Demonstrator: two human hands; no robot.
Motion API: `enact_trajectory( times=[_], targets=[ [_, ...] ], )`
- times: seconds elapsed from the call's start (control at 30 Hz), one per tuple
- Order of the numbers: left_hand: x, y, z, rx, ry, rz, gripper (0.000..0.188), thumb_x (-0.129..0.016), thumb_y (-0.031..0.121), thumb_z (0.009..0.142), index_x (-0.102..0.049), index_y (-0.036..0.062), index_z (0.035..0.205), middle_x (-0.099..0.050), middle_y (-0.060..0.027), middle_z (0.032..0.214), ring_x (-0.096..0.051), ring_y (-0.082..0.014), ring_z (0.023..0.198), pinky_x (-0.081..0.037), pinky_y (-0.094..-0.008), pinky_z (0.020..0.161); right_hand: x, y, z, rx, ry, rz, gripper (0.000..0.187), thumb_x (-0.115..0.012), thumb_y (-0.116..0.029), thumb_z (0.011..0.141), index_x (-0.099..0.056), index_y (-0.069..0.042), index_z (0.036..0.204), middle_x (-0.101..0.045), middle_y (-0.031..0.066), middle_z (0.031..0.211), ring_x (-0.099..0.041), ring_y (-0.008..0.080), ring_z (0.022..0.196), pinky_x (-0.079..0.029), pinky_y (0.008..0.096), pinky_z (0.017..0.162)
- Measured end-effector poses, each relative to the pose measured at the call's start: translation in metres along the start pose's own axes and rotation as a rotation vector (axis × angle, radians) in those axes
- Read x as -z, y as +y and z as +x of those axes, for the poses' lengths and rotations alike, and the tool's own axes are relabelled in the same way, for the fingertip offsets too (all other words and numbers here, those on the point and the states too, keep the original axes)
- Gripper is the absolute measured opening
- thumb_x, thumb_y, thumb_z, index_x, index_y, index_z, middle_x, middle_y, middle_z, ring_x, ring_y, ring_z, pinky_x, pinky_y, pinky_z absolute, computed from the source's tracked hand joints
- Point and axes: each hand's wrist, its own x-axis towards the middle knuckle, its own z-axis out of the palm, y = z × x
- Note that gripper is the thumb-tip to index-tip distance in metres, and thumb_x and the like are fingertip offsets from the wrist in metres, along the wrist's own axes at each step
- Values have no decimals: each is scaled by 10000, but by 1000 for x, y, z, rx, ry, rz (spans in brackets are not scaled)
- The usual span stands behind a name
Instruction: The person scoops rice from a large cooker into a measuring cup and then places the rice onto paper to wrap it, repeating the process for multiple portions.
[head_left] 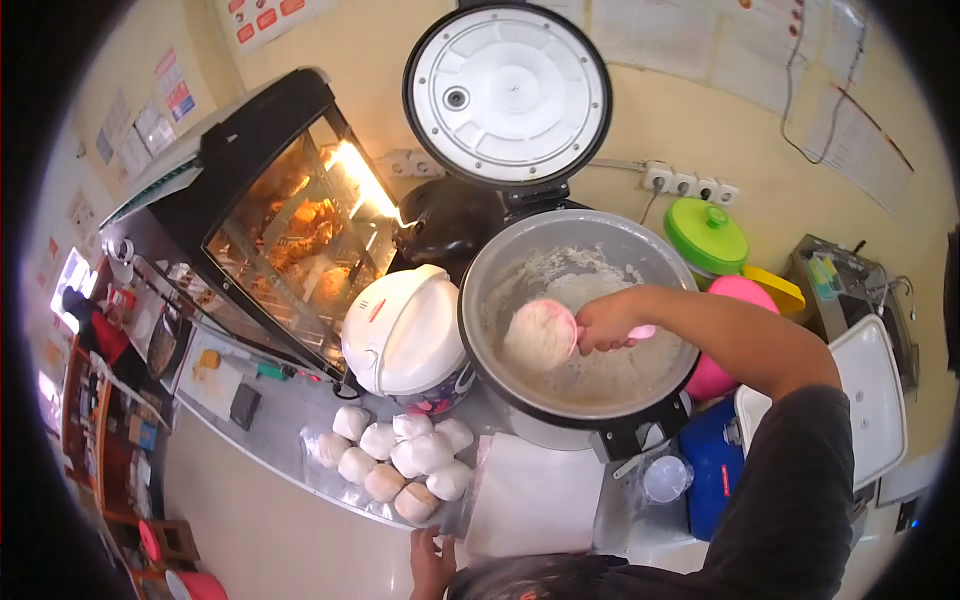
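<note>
My right hand [608, 320] reaches over a large, deep rice cooker [478, 345] whose round lid [510, 95] stands raised behind it. It is closed around the handle of a pink scoop [577, 335] packed with white rice, and the scoop's round mouth is turned up. Loose rice [610, 385] covers the bottom of the pot and sticks to its wall. My left hand [432, 565] is low at the counter's front edge, its fingers slightly bent and apart, with nothing visible in them. Near it are a stack of white paper sheets [535, 495] and several wrapped rice portions [422, 453].
A smaller white rice cooker [395, 325] stands left of the pot, beside a lit glass display case [300, 230] with fried food. To the right are a green-lidded container [708, 235], a blue box [708, 465] and a clear plastic cup [667, 478]. Sockets [690, 185] line the wall.
</note>
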Motion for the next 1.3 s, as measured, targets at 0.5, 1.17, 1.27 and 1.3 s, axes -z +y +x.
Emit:
enact_trajectory(
  times=[0.5,1.17,1.27,1.3],
  targets=[
    [-4,-39,26,-596,-470,199,756,-762,520,831,-543,178,1469,-534,-147,1289,-498,-379,1168,-389,-505,1004,-330,27,-81,5,346,836,354,-651,-92,915,-615,-52,1264,-618,43,840,-620,136,697,-498,330,581],
    [-24,-69,47,-694,-374,72,338,-782,422,836,-789,286,1145,-576,-76,1055,-550,-300,985,-464,-434,859,-372,-74,-66,220,1852,-207,573,-530,23,955,-359,66,1500,-483,316,1426,-485,493,1304,-394,519,1110],
    [-21,-67,52,-630,-426,97,293,-787,408,833,-803,296,1103,-579,-49,1045,-556,-286,963,-465,-422,839,-236,-95,-93,-36,1677,-350,530,-527,-26,956,-443,-29,1480,-550,269,1344,-586,460,1168,-505,515,959],
    [-27,-66,54,-674,-386,60,241,-784,385,840,-814,306,1066,-578,-39,1022,-562,-275,936,-467,-416,826,-195,-93,-92,-137,1588,-445,540,-561,-65,939,-475,-55,1472,-582,245,1333,-631,448,1118,-520,512,952]
  ],
)
